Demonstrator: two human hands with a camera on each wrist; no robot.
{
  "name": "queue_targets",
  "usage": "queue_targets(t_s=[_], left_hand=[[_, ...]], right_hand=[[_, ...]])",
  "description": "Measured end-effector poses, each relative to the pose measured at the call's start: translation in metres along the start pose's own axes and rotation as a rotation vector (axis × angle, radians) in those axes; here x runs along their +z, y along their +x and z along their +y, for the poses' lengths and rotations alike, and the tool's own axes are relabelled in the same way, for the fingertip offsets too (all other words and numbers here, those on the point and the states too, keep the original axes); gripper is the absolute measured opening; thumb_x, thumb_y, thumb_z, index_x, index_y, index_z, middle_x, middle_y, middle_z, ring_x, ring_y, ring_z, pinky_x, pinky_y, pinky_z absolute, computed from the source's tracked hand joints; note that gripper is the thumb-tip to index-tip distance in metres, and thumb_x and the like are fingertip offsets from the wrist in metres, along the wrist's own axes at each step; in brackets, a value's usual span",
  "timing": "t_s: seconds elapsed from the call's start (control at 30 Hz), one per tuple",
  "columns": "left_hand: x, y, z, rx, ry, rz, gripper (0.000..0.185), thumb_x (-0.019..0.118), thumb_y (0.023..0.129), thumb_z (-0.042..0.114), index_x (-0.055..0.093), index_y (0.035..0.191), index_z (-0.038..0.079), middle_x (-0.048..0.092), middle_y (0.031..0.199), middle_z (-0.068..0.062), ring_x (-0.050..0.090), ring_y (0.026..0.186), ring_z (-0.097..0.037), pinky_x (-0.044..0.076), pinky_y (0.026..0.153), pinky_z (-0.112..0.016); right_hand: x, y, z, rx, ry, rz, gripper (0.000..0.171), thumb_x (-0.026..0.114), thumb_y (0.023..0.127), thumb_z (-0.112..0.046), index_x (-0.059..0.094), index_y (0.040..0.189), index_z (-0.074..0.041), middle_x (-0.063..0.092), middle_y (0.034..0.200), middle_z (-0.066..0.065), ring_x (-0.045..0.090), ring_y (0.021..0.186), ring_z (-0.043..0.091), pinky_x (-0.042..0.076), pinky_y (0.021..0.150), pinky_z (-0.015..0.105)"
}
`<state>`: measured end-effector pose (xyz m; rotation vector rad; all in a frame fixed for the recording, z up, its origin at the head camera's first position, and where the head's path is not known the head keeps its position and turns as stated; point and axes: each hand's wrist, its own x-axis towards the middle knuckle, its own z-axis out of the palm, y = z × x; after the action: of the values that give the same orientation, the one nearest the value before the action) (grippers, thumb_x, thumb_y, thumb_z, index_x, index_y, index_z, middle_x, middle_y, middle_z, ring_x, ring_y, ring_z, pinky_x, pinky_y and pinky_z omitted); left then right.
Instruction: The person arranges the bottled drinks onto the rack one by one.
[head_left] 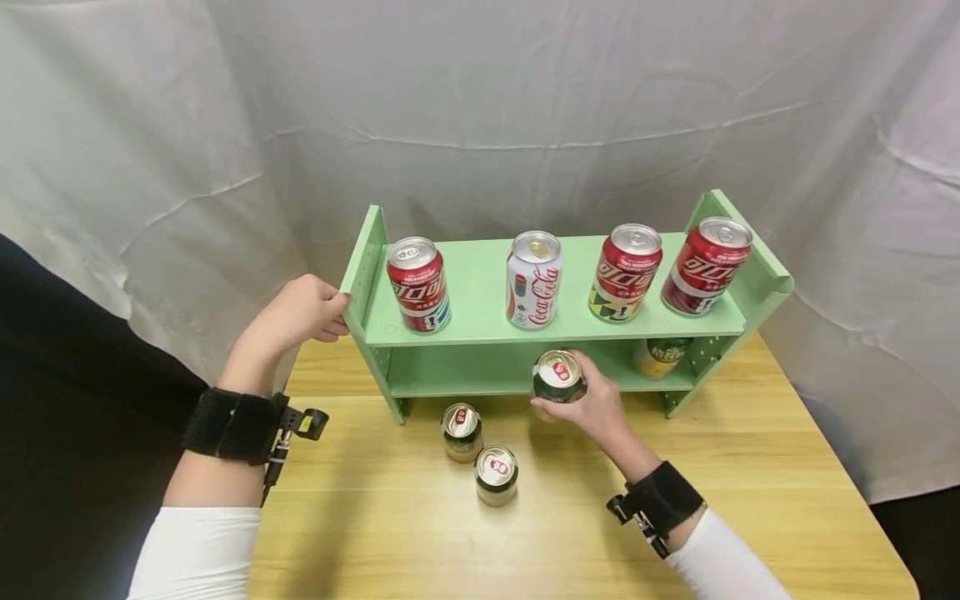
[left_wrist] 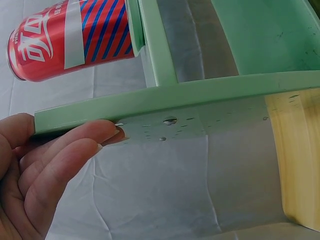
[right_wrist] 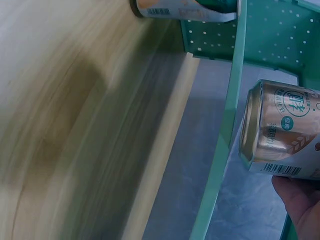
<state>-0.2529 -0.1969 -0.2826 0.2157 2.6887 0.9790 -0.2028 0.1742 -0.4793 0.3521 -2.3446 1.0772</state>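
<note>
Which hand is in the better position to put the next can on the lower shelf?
Probably the right hand: its fingers already hold a can just in front of the lower shelf. The left hand is busy gripping the rack's left side panel.

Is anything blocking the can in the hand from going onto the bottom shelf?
Nothing visible does. The right hand holds the can at the lower shelf front; another can stands far right inside.

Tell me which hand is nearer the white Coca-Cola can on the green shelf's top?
Right. The right hand holds a gold-topped can just below the white Coca-Cola can; the left hand grips the green shelf's far left side panel.
</note>
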Motion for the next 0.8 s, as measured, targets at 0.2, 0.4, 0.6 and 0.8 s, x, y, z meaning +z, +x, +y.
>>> queue_targets(t_s=[0.2,0.4,0.6,0.8], left_hand=[[0.001,0.002,0.0,-0.006,0.008,0.014,0.037,0.039,0.096,0.014,0.063,0.105,-0.013,0.063,0.107,-0.032,0.071,0.084,-0.03,0.06,0.074,-0.038],[0.002,0.001,0.0,-0.013,0.0,0.017,0.036,0.039,0.096,0.014,0.063,0.102,-0.013,0.063,0.107,-0.032,0.07,0.085,-0.031,0.06,0.075,-0.039],[0.003,0.0,0.001,-0.017,-0.008,0.02,0.035,0.04,0.096,0.013,0.065,0.093,-0.011,0.063,0.107,-0.033,0.071,0.085,-0.031,0.06,0.075,-0.039],[0.002,-0.001,0.002,-0.023,0.006,0.025,0.034,0.04,0.096,0.013,0.063,0.083,-0.008,0.063,0.106,-0.032,0.071,0.084,-0.031,0.06,0.076,-0.039]], right_hand=[[-0.003,0.007,0.005,0.029,-0.031,0.019,0.08,0.092,0.049,-0.026,0.054,0.114,0.001,0.067,0.096,0.022,0.067,0.083,0.038,0.059,0.067,0.048],[-0.008,0.01,0.009,0.101,-0.023,-0.003,0.076,0.092,0.052,-0.027,0.054,0.111,0.001,0.067,0.096,0.024,0.067,0.083,0.039,0.059,0.068,0.048],[-0.009,0.011,0.015,0.102,-0.06,0.016,0.075,0.092,0.052,-0.026,0.053,0.109,0.004,0.066,0.094,0.026,0.066,0.081,0.041,0.059,0.064,0.048],[-0.012,0.012,0.019,0.133,-0.075,0.009,0.073,0.091,0.055,-0.026,0.053,0.109,0.005,0.065,0.092,0.027,0.066,0.079,0.042,0.058,0.062,0.049]])
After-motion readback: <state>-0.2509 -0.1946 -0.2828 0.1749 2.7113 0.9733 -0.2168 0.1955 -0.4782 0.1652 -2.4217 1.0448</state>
